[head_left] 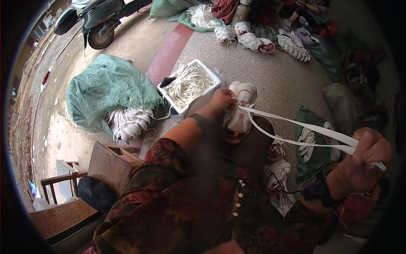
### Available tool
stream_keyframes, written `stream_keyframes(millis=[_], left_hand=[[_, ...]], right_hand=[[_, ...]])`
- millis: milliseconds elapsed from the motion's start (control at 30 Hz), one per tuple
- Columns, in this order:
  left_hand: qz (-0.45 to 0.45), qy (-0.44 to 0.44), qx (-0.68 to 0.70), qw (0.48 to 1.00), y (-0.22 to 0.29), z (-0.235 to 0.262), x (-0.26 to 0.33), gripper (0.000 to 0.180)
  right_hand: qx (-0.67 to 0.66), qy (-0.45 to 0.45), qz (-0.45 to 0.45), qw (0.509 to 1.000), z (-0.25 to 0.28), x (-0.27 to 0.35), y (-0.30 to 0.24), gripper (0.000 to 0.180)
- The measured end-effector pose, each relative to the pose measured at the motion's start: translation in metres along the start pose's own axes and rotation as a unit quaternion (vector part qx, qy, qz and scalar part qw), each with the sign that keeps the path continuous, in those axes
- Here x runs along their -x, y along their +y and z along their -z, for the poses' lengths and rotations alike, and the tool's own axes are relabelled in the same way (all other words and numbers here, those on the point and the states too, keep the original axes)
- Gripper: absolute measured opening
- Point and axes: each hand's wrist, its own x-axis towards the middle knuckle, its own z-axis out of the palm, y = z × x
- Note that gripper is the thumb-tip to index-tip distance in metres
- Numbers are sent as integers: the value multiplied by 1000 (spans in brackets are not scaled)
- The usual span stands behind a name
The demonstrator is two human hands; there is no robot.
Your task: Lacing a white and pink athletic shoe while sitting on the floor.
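A white-and-grey sneaker (243,93) with pink patches rests on my lap, between my knees. My left hand (223,100) is closed at the shoe's left side, fingers pinched on its edge by the lacing; exactly what lies between the fingertips is too small to make out. From the shoe, a flat white shoelace (302,124) runs out to the right in two strands, the upper one taut and the lower one sagging slightly. Its far ends pass through my right hand (371,149), raised at the right and closed round them, with a short tip sticking out past the fingers.
A white bin (179,108) of loose laces stands beyond my left arm. Left of it, a green sack (110,86) spills white shoe parts. Laced shoes (292,44) lie in rows at the far right. A wooden chair (110,165) and a scooter (101,25) stand at the left.
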Motion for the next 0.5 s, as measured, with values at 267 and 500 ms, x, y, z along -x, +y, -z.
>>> stream_keyframes(millis=[267, 500], left_hand=[[-4, 102, 143, 984, -9, -14, -2, 1], [0, 0, 123, 992, -9, -7, -6, 6]], right_hand=[[16, -48, 12, 999, 5, 0, -2, 20], [105, -120, 72, 985, 12, 1, -5, 25]])
